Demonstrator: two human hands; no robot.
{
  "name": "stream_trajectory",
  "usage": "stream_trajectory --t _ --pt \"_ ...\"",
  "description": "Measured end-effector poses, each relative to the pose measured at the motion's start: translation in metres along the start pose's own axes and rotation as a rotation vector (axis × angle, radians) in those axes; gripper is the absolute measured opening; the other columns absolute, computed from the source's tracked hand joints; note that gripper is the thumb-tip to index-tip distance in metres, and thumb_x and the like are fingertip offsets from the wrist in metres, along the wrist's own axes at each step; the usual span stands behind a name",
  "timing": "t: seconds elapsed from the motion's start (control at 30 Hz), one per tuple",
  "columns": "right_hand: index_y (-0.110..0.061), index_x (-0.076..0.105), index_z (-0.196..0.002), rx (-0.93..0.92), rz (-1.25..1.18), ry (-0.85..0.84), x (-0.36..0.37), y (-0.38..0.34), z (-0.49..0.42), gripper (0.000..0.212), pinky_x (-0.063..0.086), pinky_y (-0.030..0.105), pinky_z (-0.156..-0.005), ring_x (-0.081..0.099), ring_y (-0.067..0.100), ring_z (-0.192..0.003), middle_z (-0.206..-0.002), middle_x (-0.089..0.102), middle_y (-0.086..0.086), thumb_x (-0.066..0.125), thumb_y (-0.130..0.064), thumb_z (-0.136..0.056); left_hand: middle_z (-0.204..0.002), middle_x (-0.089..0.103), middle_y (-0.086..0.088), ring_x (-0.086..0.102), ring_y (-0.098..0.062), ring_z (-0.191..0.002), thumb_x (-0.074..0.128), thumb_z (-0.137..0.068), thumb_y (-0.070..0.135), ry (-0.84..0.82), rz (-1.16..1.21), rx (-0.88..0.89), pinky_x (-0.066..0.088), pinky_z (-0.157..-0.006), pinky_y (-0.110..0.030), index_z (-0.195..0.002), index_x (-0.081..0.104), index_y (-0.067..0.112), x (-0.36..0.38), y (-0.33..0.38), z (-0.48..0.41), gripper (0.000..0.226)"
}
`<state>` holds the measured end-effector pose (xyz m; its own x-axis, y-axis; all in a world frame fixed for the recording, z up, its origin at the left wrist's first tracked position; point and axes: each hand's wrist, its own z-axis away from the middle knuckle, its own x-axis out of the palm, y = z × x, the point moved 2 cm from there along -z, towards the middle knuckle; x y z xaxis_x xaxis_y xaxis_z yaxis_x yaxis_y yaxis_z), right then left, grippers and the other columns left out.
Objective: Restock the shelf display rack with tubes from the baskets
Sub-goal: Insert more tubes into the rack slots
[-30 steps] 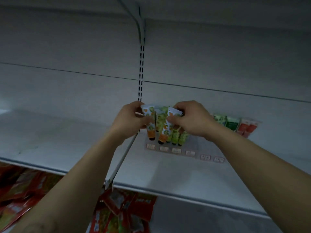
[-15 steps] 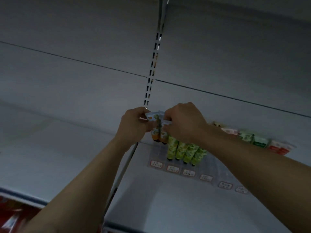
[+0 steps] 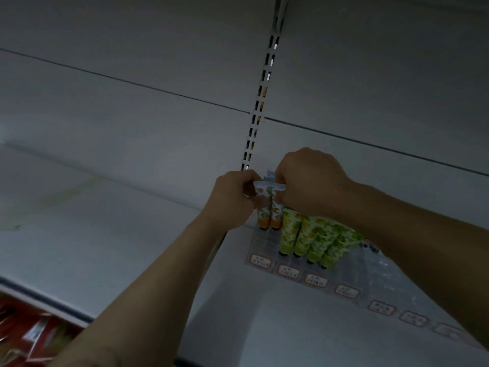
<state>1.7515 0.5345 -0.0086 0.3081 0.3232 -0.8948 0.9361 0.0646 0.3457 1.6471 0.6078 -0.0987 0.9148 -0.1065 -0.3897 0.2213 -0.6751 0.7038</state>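
Note:
Two white tubes with orange print and orange caps (image 3: 268,207) hang cap-down between my hands. My left hand (image 3: 232,200) grips their crimped top ends from the left, and my right hand (image 3: 309,181) pinches the same ends from the right. They are over the left end of a clear display rack (image 3: 375,276) that lies on the white shelf (image 3: 291,327). Several green-printed tubes (image 3: 309,237) lie in the rack just right of the orange ones, partly under my right forearm.
Small red-bordered price labels (image 3: 288,271) run along the rack's front edge. A slotted upright (image 3: 260,102) climbs the grey back wall behind my hands. Red packets (image 3: 29,337) fill the shelf below at bottom left. The left shelf bay (image 3: 92,221) adjoins.
The view has tilted up and moved closer. My hands have pushed the tubes back toward the rack's left end, and the green tubes now lie in the rack apart from the orange pair.

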Motion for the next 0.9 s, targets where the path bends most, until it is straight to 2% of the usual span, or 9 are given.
stream_trajectory --t 0.1,0.17,0.33,0.4,0.47,0.53,0.7,0.83,0.9 --pt "-0.012 0.065 -0.091 -0.013 0.055 0.002 0.001 -0.005 0.004 0.017 0.036 0.025 -0.061 0.046 0.019 -0.064 -0.062 0.036 -0.002 0.065 -0.028 -0.084 -0.072 0.066 -0.005 0.055 -0.005 -0.066 0.07 -0.073 -0.004 0.004 -0.121 0.029 0.038 -0.052 -0.011 -0.077 0.064 0.002 0.0 0.0 -0.003 0.008" --pt "-0.012 0.064 -0.091 0.011 0.039 -0.025 0.004 -0.004 0.004 0.017 0.036 0.026 -0.06 0.047 0.019 -0.065 -0.062 0.035 -0.002 0.066 -0.027 -0.084 -0.074 0.067 -0.009 0.057 -0.012 -0.067 0.068 -0.073 -0.005 0.003 -0.139 0.024 0.038 -0.051 -0.01 -0.079 0.066 -0.001 0.0 0.0 -0.004 0.008" --pt "-0.006 0.067 -0.079 0.123 -0.077 -0.072 0.009 0.007 -0.002 0.015 0.026 0.019 -0.045 0.041 0.013 -0.051 -0.057 0.044 -0.001 0.067 -0.021 -0.079 -0.064 0.057 0.004 0.051 -0.004 -0.058 0.067 -0.073 -0.005 0.044 -0.128 0.022 0.036 -0.05 -0.009 -0.075 0.062 0.001 -0.001 -0.003 -0.001 0.008" --pt "-0.007 0.066 -0.075 0.11 -0.071 -0.099 0.01 0.01 -0.007 0.015 0.029 0.019 -0.046 0.045 0.015 -0.054 -0.062 0.051 0.001 0.07 -0.021 -0.078 -0.069 0.063 0.001 0.059 -0.012 -0.066 0.071 -0.071 -0.003 0.009 -0.093 0.014 0.042 -0.055 -0.013 -0.075 0.063 0.003 -0.004 -0.006 0.0 0.011" --pt "-0.007 0.07 -0.088 0.081 -0.041 -0.106 0.012 0.011 -0.013 0.022 0.038 0.02 -0.052 0.053 0.017 -0.064 -0.078 0.063 0.005 0.074 -0.025 -0.076 -0.07 0.064 0.003 0.06 -0.009 -0.068 0.076 -0.07 -0.002 -0.049 -0.023 0.013 0.048 -0.061 -0.017 -0.072 0.063 0.011 -0.007 -0.007 0.002 0.019" --pt "-0.008 0.07 -0.099 0.062 -0.003 -0.082 0.015 0.009 -0.018 0.03 0.042 0.023 -0.058 0.053 0.018 -0.07 -0.088 0.066 0.006 0.076 -0.025 -0.076 -0.07 0.064 0.01 0.061 -0.006 -0.067 0.078 -0.069 -0.001 -0.081 0.002 0.006 0.049 -0.062 -0.014 -0.07 0.061 0.017 -0.012 -0.007 0.006 0.025" --pt "-0.007 0.066 -0.098 0.05 0.038 -0.18 0.014 0.0 -0.027 0.043 0.035 0.023 -0.052 0.047 0.016 -0.068 -0.068 0.045 -0.001 0.083 -0.034 -0.069 -0.076 0.068 0.003 0.064 -0.011 -0.073 0.08 -0.07 0.003 -0.067 -0.034 0.028 0.049 -0.064 -0.015 -0.077 0.067 0.011 -0.014 -0.003 0.01 0.016" --pt "-0.008 0.07 -0.098 0.036 0.029 -0.207 0.016 0.004 -0.028 0.039 0.039 0.024 -0.054 0.051 0.018 -0.067 -0.066 0.049 -0.001 0.081 -0.034 -0.071 -0.078 0.069 -0.006 0.063 -0.017 -0.074 0.081 -0.067 0.003 -0.084 -0.096 0.075 0.049 -0.064 -0.026 -0.08 0.068 0.005 -0.009 0.006 0.007 0.018" --pt "-0.007 0.071 -0.098 0.024 0.028 -0.229 0.016 0.003 -0.029 0.04 0.044 0.026 -0.058 0.053 0.019 -0.068 -0.067 0.05 -0.001 0.081 -0.033 -0.07 -0.078 0.067 -0.003 0.062 -0.015 -0.073 0.081 -0.067 0.004 -0.079 -0.107 0.075 0.048 -0.064 -0.026 -0.081 0.069 0.005 -0.009 0.007 0.006 0.018"
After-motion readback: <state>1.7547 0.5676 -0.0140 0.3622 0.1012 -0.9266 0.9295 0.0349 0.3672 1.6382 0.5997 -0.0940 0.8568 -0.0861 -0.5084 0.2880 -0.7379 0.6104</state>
